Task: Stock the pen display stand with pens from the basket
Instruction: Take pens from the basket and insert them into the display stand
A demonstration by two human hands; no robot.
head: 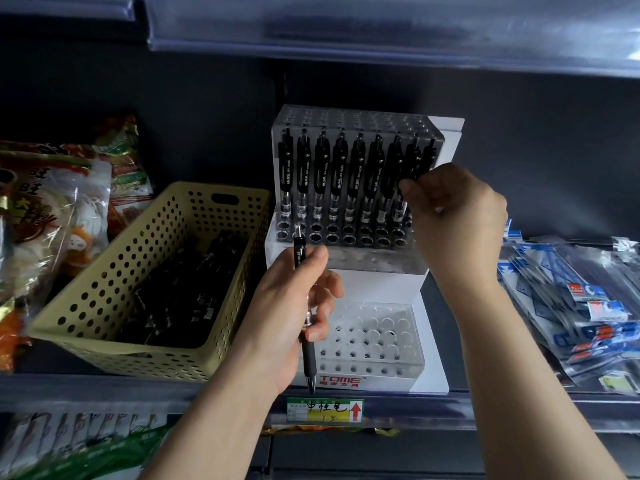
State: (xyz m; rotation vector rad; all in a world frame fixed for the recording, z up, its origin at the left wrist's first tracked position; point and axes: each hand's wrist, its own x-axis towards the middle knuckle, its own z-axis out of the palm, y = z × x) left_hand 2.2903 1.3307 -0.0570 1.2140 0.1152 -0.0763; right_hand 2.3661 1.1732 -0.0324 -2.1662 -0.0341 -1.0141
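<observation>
the left hand (294, 306) curls round a black pen (300, 252), clicker up, near the pen display stand (381, 285). the raised right hand (453, 209) pinches the end pen (426, 155) of the upper row. the basket (86, 289) sits left.

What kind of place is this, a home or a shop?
Probably a small shop: a price label on the shelf edge, a branded pen display stand, and packaged snacks on the same shelf.
</observation>
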